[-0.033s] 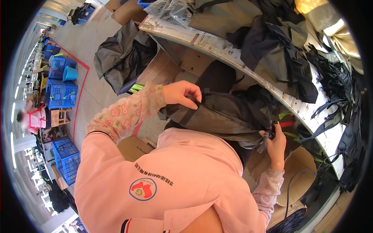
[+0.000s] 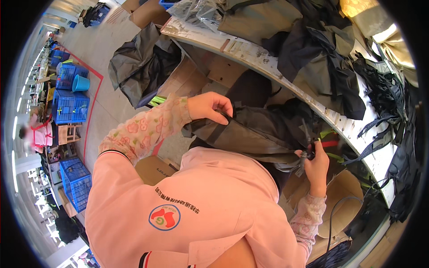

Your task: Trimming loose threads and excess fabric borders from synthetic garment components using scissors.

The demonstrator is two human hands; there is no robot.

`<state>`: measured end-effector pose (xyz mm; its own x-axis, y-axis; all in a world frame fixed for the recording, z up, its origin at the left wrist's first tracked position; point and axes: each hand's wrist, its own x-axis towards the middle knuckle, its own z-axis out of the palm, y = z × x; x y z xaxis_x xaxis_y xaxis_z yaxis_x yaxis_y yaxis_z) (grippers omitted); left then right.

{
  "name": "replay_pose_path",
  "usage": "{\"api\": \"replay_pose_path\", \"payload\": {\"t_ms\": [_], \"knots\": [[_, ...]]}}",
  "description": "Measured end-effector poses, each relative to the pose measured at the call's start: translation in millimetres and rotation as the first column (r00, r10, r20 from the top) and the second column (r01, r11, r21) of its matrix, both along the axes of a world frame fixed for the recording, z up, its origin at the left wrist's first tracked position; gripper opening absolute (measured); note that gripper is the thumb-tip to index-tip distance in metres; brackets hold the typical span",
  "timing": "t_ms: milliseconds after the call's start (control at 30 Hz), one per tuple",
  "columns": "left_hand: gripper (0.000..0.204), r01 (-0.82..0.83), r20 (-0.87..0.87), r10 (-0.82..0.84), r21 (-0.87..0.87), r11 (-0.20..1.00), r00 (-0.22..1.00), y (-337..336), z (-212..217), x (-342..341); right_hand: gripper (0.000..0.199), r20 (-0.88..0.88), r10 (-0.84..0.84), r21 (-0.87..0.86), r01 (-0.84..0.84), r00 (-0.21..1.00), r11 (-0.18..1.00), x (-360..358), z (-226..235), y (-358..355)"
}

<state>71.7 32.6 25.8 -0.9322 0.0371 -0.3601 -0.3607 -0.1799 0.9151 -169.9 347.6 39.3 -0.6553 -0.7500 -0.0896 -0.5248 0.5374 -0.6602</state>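
A dark olive and black fabric piece (image 2: 263, 139), sewn like a bag, lies across my lap. My left hand (image 2: 210, 108) is closed, pinching the dark edge of this fabric between thumb and fingers at its upper left. At the fabric's right end my right hand (image 2: 316, 166) is closed around a small pair of scissors (image 2: 308, 142) with dark handles. Their thin metal blades point up and away from me, beside the fabric. The fingers partly hide the handles. Whether the blades touch the fabric I cannot tell.
A worn white table (image 2: 254, 52) curves past the far side, bearing dark fabric pieces (image 2: 330, 67) and black straps (image 2: 380, 98). More dark fabric (image 2: 145, 62) hangs over a carton at the far left. Cardboard boxes (image 2: 344, 203) stand at right. Blue crates (image 2: 71, 107) line the left.
My right hand has turned slightly, and the scissors' blades now show pointing upward. The left hand and the fabric stay nearly in place.
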Motion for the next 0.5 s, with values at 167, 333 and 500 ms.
{"api": "replay_pose_path", "payload": {"t_ms": [167, 333, 500], "knots": [[0.027, -0.176, 0.049, 0.17, 0.167, 0.97, 0.984, 4.9, 10.2, -5.5, 0.053, -0.376, 0.36, 0.013, -0.384, 0.854, 0.923, 29.6, 40.9, -57.6], [0.027, -0.227, 0.081, 0.213, 0.242, 0.943, 0.974, 11.6, 18.6, -10.2, 0.051, -0.46, 0.464, 0.071, -0.49, 0.757, 0.869, 39.4, 50.1, -84.6], [0.025, -0.213, 0.077, 0.199, 0.294, 0.932, 0.977, 16.7, 21.8, -14.7, 0.049, -0.472, 0.488, 0.11, -0.5, 0.734, 0.859, 42.2, 49.7, -92.7]]}}
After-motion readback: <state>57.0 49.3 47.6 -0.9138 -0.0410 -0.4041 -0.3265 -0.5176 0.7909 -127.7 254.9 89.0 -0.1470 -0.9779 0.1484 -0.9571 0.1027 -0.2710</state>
